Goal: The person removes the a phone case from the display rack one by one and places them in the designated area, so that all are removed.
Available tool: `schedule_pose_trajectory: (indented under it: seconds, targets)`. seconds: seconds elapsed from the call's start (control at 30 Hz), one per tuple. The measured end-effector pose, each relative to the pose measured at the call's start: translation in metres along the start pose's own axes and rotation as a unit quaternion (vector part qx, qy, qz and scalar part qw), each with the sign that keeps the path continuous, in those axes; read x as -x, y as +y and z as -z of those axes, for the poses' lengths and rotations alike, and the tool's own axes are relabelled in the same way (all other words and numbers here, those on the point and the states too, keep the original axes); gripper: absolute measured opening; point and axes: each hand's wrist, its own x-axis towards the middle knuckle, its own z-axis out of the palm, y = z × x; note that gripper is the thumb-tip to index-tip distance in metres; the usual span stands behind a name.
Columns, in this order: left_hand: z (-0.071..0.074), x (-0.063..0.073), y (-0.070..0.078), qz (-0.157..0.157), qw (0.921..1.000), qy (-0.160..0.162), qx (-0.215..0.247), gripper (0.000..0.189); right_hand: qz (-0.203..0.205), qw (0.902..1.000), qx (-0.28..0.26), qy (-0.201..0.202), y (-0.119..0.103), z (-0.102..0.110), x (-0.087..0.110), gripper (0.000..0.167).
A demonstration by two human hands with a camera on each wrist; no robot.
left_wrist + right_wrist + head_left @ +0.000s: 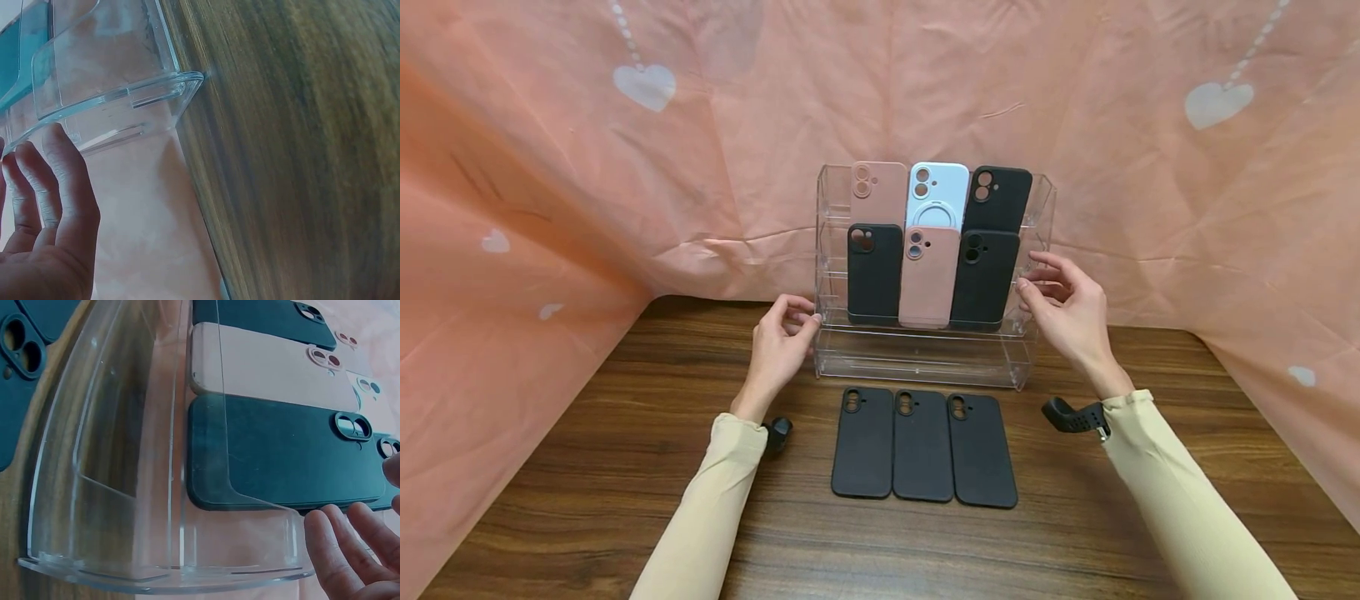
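A clear tiered display stand (925,367) holds phone cases in two rows. In the upper row are a pink case (878,200), a white case with a ring (938,193) and a black case (1003,198). The row before it has a pink case (928,279) between a black case (875,279) and another black case (988,283). My left hand (781,337) is at the stand's left side, fingertips against its edge. At the right side, my right hand (1070,308) has its fingers loosely bent by the clear side wall (262,544), holding no case.
Three black phone cases (922,446) lie side by side on the wooden table (805,542) in front of the stand. Along the stand's front runs a low tier (880,346) with no case in it. Pink fabric (760,125) hangs behind and at both sides.
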Motion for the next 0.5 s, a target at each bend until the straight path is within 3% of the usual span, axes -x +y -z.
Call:
schedule_pose_trajectory:
  seconds: [0.2,0.5]
  targets:
    - [0.000,0.000,0.000,0.001,1.0000,0.002,-0.001,0.015,-0.012,0.9990,0.043,0.001,-0.005,-0.004,-0.010,0.046]
    - [-0.001,0.000,0.000,-0.002,1.0000,0.003,-0.008,0.016,-0.018,0.9933,0.107,-0.038,-0.009,-0.003,-0.020,0.054]
